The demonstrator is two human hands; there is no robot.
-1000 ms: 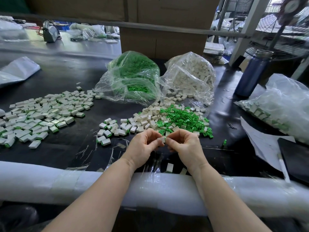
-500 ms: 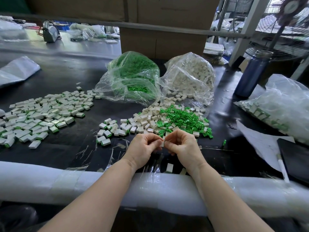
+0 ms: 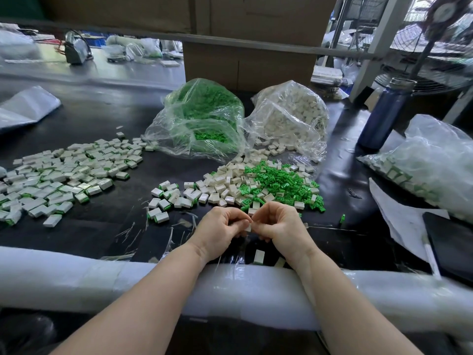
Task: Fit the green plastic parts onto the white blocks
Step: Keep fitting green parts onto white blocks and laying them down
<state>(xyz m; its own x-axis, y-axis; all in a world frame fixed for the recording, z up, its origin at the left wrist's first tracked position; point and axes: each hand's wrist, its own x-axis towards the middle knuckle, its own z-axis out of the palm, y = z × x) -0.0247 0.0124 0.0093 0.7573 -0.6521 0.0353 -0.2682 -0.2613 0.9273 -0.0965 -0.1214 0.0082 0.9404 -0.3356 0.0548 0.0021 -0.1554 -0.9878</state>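
My left hand (image 3: 221, 228) and my right hand (image 3: 280, 225) meet fingertip to fingertip just above the black table, near its front edge. Between them they pinch a small white block (image 3: 247, 228); most of it is hidden by the fingers, and I cannot see a green part on it. Just beyond the hands lies a mixed heap of loose white blocks (image 3: 220, 187) and green plastic parts (image 3: 281, 181). A spread of fitted blocks with green ends (image 3: 64, 175) covers the table's left side.
Behind the heap stand a clear bag of green parts (image 3: 202, 119) and a clear bag of white blocks (image 3: 291, 116). A blue bottle (image 3: 384, 116), another filled bag (image 3: 430, 162), paper and a dark tablet (image 3: 450, 244) sit right. Two stray white blocks (image 3: 258, 257) lie by the padded front rail (image 3: 76, 275).
Both hands have drawn a little closer to me and lower, still pinching the small piece between their fingertips. The heaps and bags have not moved.
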